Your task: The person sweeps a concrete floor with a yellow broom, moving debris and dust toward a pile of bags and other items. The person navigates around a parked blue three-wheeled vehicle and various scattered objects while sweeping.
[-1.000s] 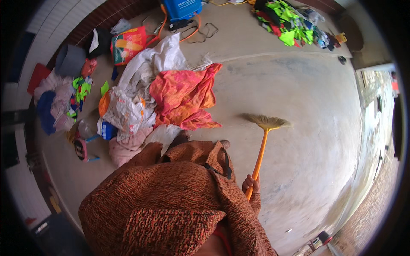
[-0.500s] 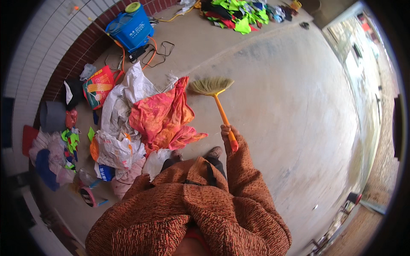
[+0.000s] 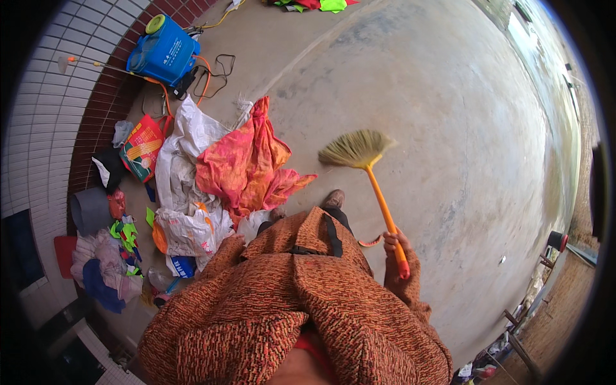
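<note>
My right hand (image 3: 396,242) is closed round the yellow-orange handle of a broom (image 3: 380,196), near its red end. The broom's fan of straw-coloured bristles points away from me over the concrete floor, its edges slightly blurred. My left hand (image 3: 235,241) is low beside my coat, close to a white plastic bag (image 3: 186,231); its fingers are too small and partly hidden to read. Just ahead of it lies a crumpled red-and-orange cloth (image 3: 240,163), over and beside white woven sacks (image 3: 187,138). My shoes stand near the cloth's right edge.
A blue backpack sprayer (image 3: 165,51) with an orange hose stands by the tiled wall. Along the left are a red printed bag (image 3: 142,149), a grey container (image 3: 92,212) and bright scraps (image 3: 125,234). More fabric scraps (image 3: 311,4) lie far ahead. A ledge (image 3: 552,282) borders the right.
My right hand and the broom have moved right and nearer to me, and the bristles now fan upward more. My view has shifted, so the far scraps are mostly out of sight.
</note>
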A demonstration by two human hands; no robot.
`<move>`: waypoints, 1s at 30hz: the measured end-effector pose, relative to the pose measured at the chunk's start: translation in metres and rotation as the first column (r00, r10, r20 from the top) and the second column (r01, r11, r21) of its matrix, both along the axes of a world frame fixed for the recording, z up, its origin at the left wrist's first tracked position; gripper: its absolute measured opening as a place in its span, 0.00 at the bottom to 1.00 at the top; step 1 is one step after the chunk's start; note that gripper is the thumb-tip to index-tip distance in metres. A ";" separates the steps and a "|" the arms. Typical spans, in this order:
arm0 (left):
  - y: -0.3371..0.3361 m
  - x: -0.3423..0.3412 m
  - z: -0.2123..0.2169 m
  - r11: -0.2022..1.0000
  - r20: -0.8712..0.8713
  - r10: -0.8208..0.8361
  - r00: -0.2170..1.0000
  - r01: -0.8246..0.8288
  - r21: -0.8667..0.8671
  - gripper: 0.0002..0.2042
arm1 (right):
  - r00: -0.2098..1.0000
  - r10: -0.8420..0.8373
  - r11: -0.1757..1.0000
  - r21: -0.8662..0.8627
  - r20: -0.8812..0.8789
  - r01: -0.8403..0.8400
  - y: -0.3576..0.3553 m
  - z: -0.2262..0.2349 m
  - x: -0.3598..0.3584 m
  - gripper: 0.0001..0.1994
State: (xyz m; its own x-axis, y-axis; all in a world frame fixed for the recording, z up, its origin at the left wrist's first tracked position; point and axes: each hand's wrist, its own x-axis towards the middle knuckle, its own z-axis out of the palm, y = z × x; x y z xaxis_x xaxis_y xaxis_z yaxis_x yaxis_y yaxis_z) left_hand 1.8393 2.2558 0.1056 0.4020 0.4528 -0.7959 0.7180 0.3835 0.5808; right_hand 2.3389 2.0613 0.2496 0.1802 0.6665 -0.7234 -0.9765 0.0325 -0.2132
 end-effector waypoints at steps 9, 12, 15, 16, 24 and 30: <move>0.029 0.031 0.006 0.753 -0.013 0.602 0.799 -0.573 -0.323 0.17 | 0.995 -0.009 0.999 -0.051 0.098 0.014 -0.031 0.012 0.075 0.19; 0.026 0.046 0.017 0.772 -0.021 0.594 0.804 -0.577 -0.268 0.16 | 0.984 -0.078 0.996 -0.038 0.162 0.085 -0.018 0.023 0.080 0.23; 0.025 0.067 0.045 0.905 -0.157 0.379 0.912 -0.401 -0.140 0.16 | 0.985 -0.067 0.996 0.075 0.161 0.055 0.005 0.029 0.097 0.26; 0.024 0.071 0.050 0.924 -0.180 0.341 0.923 -0.364 -0.115 0.16 | 0.984 -0.077 0.994 0.084 0.160 0.064 0.016 0.031 0.101 0.27; 0.018 0.097 0.073 0.956 -0.238 0.281 0.930 -0.293 -0.018 0.16 | 0.995 0.038 0.946 0.325 -0.094 -0.005 0.061 -0.050 0.140 0.23; 0.031 0.122 0.061 0.950 -0.218 0.303 0.928 -0.312 -0.011 0.16 | 0.854 -0.130 0.962 0.144 -0.504 0.232 0.082 -0.063 0.147 0.07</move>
State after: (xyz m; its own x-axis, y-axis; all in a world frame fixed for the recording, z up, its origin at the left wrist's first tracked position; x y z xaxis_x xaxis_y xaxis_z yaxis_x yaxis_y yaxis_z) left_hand 1.9614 2.2866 0.1662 0.0695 0.4895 -0.8693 0.6647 0.6271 0.4062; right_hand 2.4857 2.1433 0.1867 -0.0288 0.7913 -0.6108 -0.9256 0.2096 0.3151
